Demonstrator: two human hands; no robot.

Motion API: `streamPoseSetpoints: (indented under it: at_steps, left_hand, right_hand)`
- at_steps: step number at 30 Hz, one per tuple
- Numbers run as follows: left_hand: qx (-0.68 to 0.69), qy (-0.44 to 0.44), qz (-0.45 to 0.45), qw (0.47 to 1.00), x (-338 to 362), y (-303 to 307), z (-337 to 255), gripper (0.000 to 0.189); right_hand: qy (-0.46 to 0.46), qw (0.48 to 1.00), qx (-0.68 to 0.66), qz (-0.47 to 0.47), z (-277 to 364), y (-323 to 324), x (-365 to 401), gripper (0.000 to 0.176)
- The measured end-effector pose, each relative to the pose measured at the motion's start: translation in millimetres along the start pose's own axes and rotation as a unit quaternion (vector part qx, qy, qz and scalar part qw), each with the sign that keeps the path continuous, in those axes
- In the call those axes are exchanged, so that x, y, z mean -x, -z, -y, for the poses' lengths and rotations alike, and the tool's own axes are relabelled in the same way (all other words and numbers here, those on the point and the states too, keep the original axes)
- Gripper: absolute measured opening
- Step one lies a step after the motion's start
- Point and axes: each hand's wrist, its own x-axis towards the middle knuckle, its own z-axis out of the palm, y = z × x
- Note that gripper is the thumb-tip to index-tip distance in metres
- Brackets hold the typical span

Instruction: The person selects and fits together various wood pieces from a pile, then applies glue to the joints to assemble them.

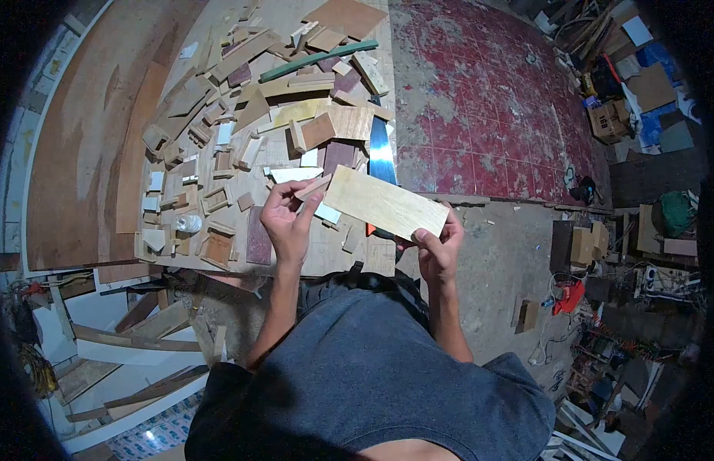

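Observation:
In front of my chest, my right hand [440, 244] grips the right end of a pale rectangular wooden board [386, 203], thumb on its upper face. At the board's other end, my left hand [290, 217] is closed on a small wooden strip [314, 187] between thumb and fingers. The strip meets the board's left edge in this view. Beyond the board, the shiny blade of a handsaw [382, 150] lies along the workbench's right edge, its lower part hidden behind the board.
Wood offcuts [314, 131] and small box-like pieces [216, 200] cover much of the workbench [295, 265]. A green strip [318, 61] lies among them. Long boards [134, 338] are stacked at lower left. Worn red flooring [487, 100] lies right, with cardboard boxes [609, 121] beyond.

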Motion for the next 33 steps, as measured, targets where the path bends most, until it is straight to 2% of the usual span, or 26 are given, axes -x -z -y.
streamPoseSetpoints:
  at_steps: [5,8,9,11,13,18,20,23,25,26,29,33]
  left_hand:
    - [0.095,0.084,0.030,0.991,5,12,9,0.015]
    - [0.153,0.129,0.043,0.979,3,19,16,0.017]
    - [0.153,0.128,0.043,0.979,3,16,14,0.017]
    - [0.096,0.031,0.040,0.994,4,4,9,0.022]
    - [0.095,0.012,0.039,0.995,4,1,12,0.024]
    - [0.103,0.004,0.048,0.994,5,1,20,0.022]
    - [0.180,0.049,0.063,0.981,5,3,21,0.018]
    - [0.194,0.088,0.069,0.975,3,6,18,0.016]
    - [0.201,0.110,0.071,0.971,1,13,23,0.015]
    - [0.208,0.129,0.071,0.967,0,16,25,0.014]
    - [0.187,0.170,0.053,0.966,-4,17,17,0.010]
    - [0.173,0.234,0.071,0.954,-9,28,17,0.011]
  right_hand:
    - [0.006,1.000,-0.013,-0.013,1,1,0,0.034]
    - [0.028,0.999,0.001,-0.022,2,0,0,0.034]
    - [0.018,1.000,0.003,-0.023,1,2,0,0.034]
    - [0.008,1.000,0.003,-0.022,-4,4,0,0.034]
    - [0.008,1.000,0.010,-0.012,-8,7,0,0.045]
    - [-0.001,1.000,0.006,-0.015,-4,3,1,0.048]
    - [-0.005,1.000,0.005,-0.021,-3,3,1,0.049]
    - [-0.007,1.000,0.006,-0.019,0,0,2,0.048]
    - [-0.008,1.000,-0.002,0.002,5,-3,3,0.032]
    - [-0.008,1.000,-0.003,0.001,5,-2,3,0.032]
    - [-0.001,1.000,0.008,0.002,4,-2,3,0.030]
    - [0.009,1.000,0.015,0.002,3,-4,4,0.028]
